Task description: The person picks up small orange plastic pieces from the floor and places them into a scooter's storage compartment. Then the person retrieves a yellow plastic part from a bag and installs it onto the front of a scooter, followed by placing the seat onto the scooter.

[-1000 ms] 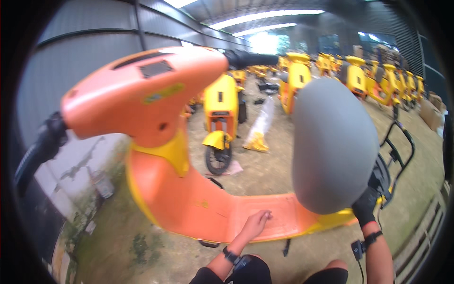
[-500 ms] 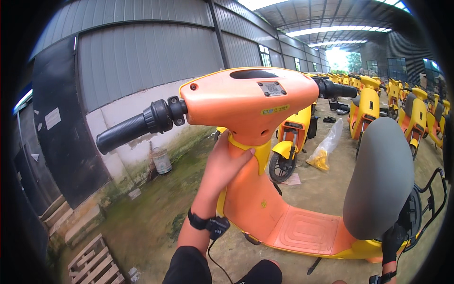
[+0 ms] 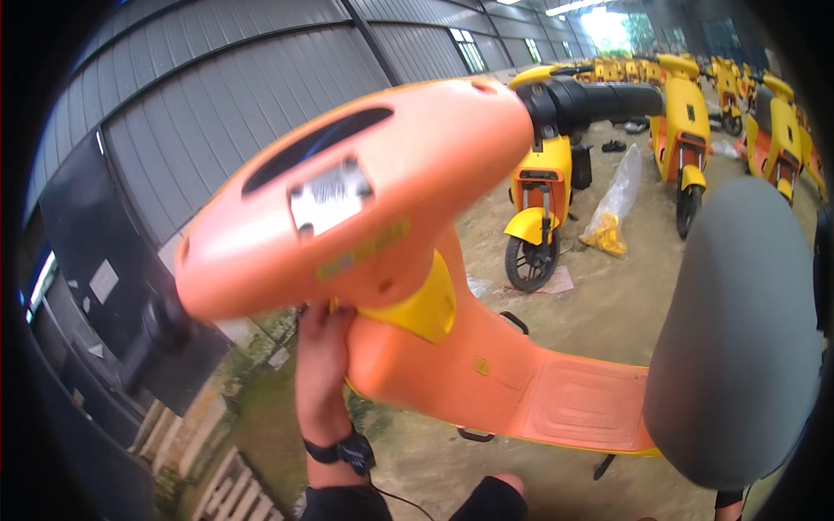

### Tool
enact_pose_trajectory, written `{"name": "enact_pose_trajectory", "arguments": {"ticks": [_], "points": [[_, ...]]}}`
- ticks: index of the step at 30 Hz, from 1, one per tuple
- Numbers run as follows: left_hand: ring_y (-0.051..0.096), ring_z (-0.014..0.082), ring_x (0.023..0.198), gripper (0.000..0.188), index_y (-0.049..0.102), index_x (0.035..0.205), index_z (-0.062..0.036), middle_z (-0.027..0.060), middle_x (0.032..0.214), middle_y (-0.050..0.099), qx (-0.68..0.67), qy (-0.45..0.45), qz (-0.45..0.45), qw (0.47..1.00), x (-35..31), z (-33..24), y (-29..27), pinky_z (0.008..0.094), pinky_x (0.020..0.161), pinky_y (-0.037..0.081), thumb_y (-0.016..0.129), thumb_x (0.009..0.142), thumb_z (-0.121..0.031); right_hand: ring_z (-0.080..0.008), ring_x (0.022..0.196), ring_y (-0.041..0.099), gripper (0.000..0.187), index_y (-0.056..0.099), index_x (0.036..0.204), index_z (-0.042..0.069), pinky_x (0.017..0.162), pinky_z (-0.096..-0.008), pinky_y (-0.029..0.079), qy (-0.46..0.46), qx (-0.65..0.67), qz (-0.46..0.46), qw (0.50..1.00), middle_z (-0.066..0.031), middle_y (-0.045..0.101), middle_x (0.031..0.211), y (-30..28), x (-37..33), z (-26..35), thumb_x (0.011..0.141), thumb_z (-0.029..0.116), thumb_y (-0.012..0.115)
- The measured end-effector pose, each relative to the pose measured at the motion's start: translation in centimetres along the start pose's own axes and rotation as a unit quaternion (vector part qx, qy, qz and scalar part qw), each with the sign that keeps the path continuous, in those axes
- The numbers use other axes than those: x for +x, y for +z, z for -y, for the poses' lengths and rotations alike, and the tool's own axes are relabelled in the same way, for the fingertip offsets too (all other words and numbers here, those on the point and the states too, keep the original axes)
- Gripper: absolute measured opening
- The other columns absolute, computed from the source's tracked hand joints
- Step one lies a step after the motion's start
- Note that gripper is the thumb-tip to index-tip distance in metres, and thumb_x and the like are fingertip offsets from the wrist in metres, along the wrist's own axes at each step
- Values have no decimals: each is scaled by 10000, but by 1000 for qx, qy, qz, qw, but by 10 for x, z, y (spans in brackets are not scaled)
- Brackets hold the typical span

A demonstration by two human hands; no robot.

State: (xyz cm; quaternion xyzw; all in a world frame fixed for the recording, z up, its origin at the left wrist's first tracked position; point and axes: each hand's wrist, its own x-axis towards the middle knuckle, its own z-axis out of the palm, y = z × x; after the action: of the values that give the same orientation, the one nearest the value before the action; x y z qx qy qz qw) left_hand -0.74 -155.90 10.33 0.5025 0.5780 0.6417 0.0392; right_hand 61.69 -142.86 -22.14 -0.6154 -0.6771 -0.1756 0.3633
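An electric scooter (image 3: 417,373) with orange inner panels and yellow trim stands before me. Its orange handlebar cover (image 3: 391,165) is turned at a slant, with a pale plate bolted on top and a black grip (image 3: 608,100) at the far end. The near-left grip is blurred. Under the cover, my left hand (image 3: 321,352) is closed on the edge of the front column, its fingertips partly hidden. The grey seat (image 3: 738,339) fills the right side. My right wrist (image 3: 728,502) shows below the seat; the seat hides that hand.
Several yellow scooters (image 3: 682,130) are parked behind and to the right. A clear plastic bag (image 3: 615,204) with yellow pieces lies on the concrete floor. A wooden pallet (image 3: 234,491) sits at the lower left, near a dark door (image 3: 104,252) and a grey metal wall.
The handlebar has turned, its left end swinging toward me and down. My left hand has shifted left and lower along the column. My gloved right hand has gone behind the seat.
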Motion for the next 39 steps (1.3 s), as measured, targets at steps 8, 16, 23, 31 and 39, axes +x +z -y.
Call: {"name": "enact_pose_trajectory", "arguments": {"ticks": [8, 16, 23, 31, 39], "points": [[494, 287, 1265, 466, 432, 1400, 20, 164, 1389, 503, 59, -33, -54, 996, -5, 22, -8, 385, 1049, 414, 561, 970, -104, -361, 955, 623, 268, 649, 1102, 46, 825, -452, 492, 0, -34, 108, 994, -186, 667, 1009, -22, 36, -1, 938, 239, 563], [494, 314, 1269, 464, 438, 1393, 21, 194, 1382, 503, 89, -184, 4, 979, -22, 7, -16, 393, 1049, 413, 558, 962, -101, -359, 933, 636, 274, 671, 1073, 65, 803, -461, 503, -12, 12, 311, 950, -178, 683, 981, -94, -38, 40, 953, 275, 542], [493, 338, 1272, 462, 442, 1387, 21, 219, 1377, 503, 86, -322, 151, 931, -31, -14, -28, 400, 1049, 413, 554, 955, -98, -357, 914, 647, 291, 690, 1048, 82, 784, -469, 512, -94, 315, 556, 764, -172, 696, 956, -212, -118, 210, 966, 306, 523], [492, 365, 1275, 460, 447, 1380, 22, 249, 1371, 503, 33, -387, 357, 850, -68, -41, -28, 408, 1050, 412, 550, 947, -95, -276, 1048, 622, 306, 581, 1181, 33, 907, -403, 505, 47, 459, 308, 832, -164, 650, 1058, -105, 176, 414, 992, 270, 540], [596, 302, 1113, 308, 565, 1257, -56, 182, 1171, 628, -10, -352, 517, 780, -109, -82, -134, 414, 945, 471, 552, 974, -177, -278, 1064, 604, 389, 575, 1191, 16, 929, -385, 486, 327, 445, 385, 740, -146, 639, 1056, -6, 233, 470, 949, 318, 611]]}}
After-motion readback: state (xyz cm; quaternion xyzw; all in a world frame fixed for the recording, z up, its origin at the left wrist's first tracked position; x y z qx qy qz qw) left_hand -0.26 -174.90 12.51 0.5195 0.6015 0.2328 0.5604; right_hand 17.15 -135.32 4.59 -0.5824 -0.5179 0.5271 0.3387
